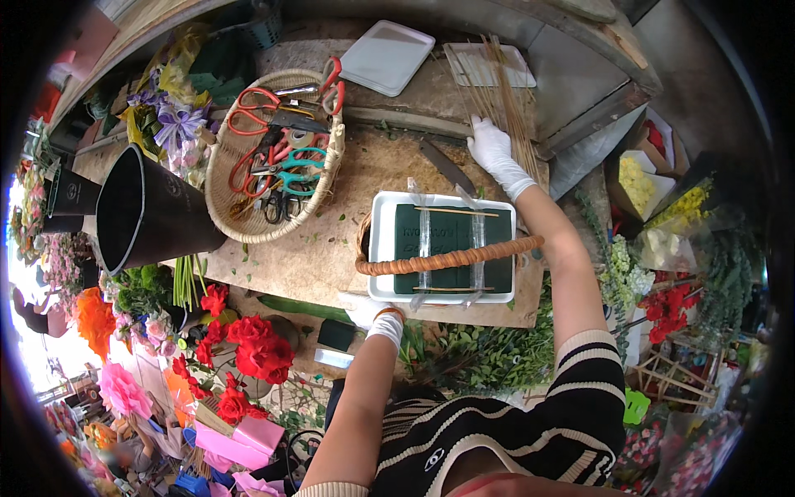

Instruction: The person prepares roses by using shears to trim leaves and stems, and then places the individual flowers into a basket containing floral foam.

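Observation:
In front of me stands a wicker basket with a wrapped brown handle [447, 258]. A white plastic tray [377, 248] sits in it, holding dark green floral foam [451, 232]. Two clear tape strips cross the foam, with a thin stick near each end. My left hand [364, 311], in a white glove, is beside the basket's near left corner, fingers apart and partly hidden. A brown band circles its wrist. My right hand [492, 149], also gloved, reaches past the far right corner to a bundle of thin sticks [515, 108]; its fingers are closed at a stick there.
A dark-bladed knife [447, 168] lies behind the basket. To the left are a woven basket [224, 186] of scissors and tools and a black bucket [124, 224]. White trays [387, 58] lie at the back. Red roses [261, 348] and green foliage [489, 356] flank the table's near edge.

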The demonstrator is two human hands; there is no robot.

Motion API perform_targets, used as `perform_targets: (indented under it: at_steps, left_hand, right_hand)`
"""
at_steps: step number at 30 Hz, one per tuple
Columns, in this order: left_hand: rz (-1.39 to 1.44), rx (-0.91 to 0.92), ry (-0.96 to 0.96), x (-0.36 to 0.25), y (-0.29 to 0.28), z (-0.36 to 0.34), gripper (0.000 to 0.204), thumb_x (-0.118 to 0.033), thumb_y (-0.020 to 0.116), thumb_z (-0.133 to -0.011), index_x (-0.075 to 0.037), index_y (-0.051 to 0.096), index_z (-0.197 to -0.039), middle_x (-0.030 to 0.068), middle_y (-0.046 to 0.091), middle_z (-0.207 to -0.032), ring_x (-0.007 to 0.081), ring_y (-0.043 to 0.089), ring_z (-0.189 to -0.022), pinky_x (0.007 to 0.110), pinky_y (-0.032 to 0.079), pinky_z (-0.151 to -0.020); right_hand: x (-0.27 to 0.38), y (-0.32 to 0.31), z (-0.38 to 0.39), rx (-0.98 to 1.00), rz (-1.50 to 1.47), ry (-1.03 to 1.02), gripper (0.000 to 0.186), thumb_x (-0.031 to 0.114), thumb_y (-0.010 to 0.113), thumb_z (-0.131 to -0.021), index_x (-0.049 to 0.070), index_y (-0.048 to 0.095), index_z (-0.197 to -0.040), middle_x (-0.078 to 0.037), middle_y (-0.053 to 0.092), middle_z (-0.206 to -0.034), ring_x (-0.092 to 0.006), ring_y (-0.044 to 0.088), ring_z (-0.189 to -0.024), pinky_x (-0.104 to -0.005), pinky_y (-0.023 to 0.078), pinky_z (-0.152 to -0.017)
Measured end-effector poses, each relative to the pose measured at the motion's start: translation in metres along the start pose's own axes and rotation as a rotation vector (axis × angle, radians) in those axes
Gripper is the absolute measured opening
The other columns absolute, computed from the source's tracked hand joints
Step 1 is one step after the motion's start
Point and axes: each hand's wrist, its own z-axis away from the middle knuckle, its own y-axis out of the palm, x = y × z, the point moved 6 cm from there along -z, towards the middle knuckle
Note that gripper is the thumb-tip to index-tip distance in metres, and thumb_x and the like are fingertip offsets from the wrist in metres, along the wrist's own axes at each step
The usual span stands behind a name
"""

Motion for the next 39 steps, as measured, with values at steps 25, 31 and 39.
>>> perform_targets:
  at_steps: [25,31,39]
  left_hand:
    - [0.043,0.150,-0.117,0.001,0.014,0.012,0.046,-0.037,0.047,-0.092,-0.004,0.047,-0.123,0.0153,0.056,-0.116,0.0271,0.060,-0.094,0.039,0.051,-0.081]
    - [0.040,0.159,-0.105,0.000,0.015,0.014,0.045,-0.036,0.048,-0.092,-0.005,0.046,-0.124,0.0143,0.056,-0.116,0.0262,0.060,-0.093,0.039,0.052,-0.080]
    - [0.076,0.112,-0.035,0.000,0.016,0.016,0.043,-0.034,0.049,-0.091,-0.007,0.045,-0.125,0.0129,0.056,-0.116,0.0251,0.060,-0.093,0.038,0.053,-0.079]
  right_hand:
    - [-0.041,0.000,-0.024,0.035,-0.192,0.242,0.030,0.025,0.066,-0.077,0.005,0.056,-0.097,-0.017,0.064,-0.094,-0.0325,0.063,-0.092,-0.0425,0.049,-0.079]
    - [-0.052,0.001,-0.038,0.029,-0.084,0.324,0.048,0.033,0.067,-0.077,0.005,0.042,-0.108,-0.019,0.057,-0.100,-0.0330,0.064,-0.086,-0.0433,0.051,-0.073]
    - [-0.073,-0.036,-0.040,-0.051,0.111,0.445,0.088,0.042,0.075,-0.069,0.004,0.028,-0.133,-0.020,0.036,-0.133,-0.0333,0.034,-0.128,-0.0474,0.035,-0.099]
